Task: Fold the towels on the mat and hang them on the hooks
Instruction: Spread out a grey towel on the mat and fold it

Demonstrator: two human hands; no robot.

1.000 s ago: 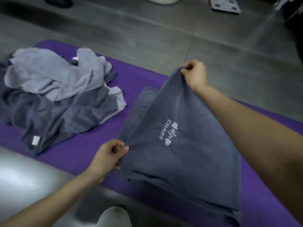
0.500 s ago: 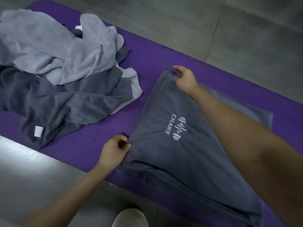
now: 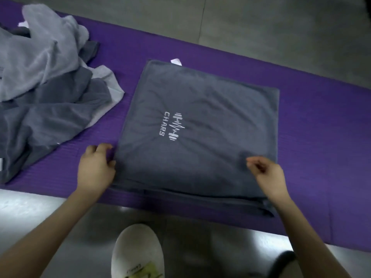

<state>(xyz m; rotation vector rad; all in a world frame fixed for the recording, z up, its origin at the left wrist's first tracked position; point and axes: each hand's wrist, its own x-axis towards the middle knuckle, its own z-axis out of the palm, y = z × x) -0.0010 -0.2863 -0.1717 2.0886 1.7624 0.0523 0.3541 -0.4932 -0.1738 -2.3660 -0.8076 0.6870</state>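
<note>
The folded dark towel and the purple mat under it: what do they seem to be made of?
Folded dark towel: soft woven cloth, maybe microfibre or terry, matte; it shows gentle creases, a stitched hem and an embroidered white logo. Purple mat: probably foam or rubber, matte; fine parallel ribs run across its surface.

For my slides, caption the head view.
Left hand and right hand at a folded dark grey towel on a purple mat, beside heaped grey towels.

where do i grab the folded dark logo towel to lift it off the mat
Pinch the dark towel at its two near corners, coming from the near side: its stacked layer edges show there, so each grip likely catches every layer and the fold holds.
</note>
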